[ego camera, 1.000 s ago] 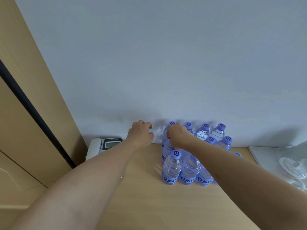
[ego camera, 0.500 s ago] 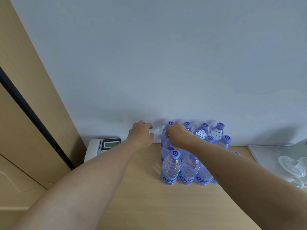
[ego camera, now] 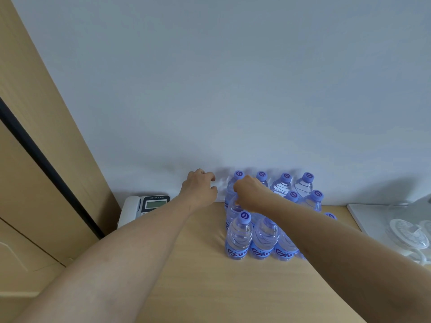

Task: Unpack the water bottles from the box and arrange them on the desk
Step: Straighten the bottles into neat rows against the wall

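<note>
Water bottles point(ego camera: 268, 220) stand packed at desk point(ego camera: 210, 287) back edge, vs wall. Right hand point(ego camera: 250, 193) curled on a rear-left bottle neck; left hand point(ego camera: 200, 190) loosely curled just beside — holding something? can't tell. Box not in view. Seat bottle upright, flush w/ row — don't nudge neighbours.

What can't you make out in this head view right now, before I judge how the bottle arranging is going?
- Right hand: its fingers curl away from the camera, so its grip on a bottle cannot be confirmed.
- Left hand: contents unclear, only a faint clear blur beside it.
- Bottles: the right forearm covers part of the group, so no full count.
- Box: not in view.
- Clear items on the white tray: cut off by the right edge.
</note>
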Available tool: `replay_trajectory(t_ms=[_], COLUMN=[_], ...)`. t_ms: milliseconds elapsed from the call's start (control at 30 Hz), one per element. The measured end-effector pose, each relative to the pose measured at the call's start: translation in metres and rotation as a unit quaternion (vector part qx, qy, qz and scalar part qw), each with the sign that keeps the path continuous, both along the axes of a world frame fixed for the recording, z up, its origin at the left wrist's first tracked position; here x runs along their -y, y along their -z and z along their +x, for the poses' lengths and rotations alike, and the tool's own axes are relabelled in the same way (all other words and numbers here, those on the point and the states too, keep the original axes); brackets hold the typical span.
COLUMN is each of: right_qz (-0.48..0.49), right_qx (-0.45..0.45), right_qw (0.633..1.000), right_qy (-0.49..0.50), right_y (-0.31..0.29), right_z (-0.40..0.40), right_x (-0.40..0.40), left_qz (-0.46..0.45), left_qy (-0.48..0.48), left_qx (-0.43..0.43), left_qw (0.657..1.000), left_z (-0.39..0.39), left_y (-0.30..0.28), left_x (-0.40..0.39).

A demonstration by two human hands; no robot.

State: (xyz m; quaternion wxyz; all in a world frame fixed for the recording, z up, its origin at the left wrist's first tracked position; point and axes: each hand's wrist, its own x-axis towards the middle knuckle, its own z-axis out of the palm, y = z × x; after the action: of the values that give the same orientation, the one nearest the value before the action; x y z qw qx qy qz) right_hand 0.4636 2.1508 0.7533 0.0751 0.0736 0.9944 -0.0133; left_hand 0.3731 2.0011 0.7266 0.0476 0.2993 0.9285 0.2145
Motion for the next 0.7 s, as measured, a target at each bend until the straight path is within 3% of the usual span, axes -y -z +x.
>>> replay_trajectory(t_ms=[700], right_qz=[-0.019], right_qx=[-0.031], right_qw=[0.999], right_qy=[-0.016], right_y=[0.004], right_z=[0.0], right_x=[-0.007], left_qz=[-0.004], left_qy=[-0.007], left_qx=[-0.014], left_qw=[1.0], left_z=[0.012], left_y=[-0.008], left_x=[-0.011])
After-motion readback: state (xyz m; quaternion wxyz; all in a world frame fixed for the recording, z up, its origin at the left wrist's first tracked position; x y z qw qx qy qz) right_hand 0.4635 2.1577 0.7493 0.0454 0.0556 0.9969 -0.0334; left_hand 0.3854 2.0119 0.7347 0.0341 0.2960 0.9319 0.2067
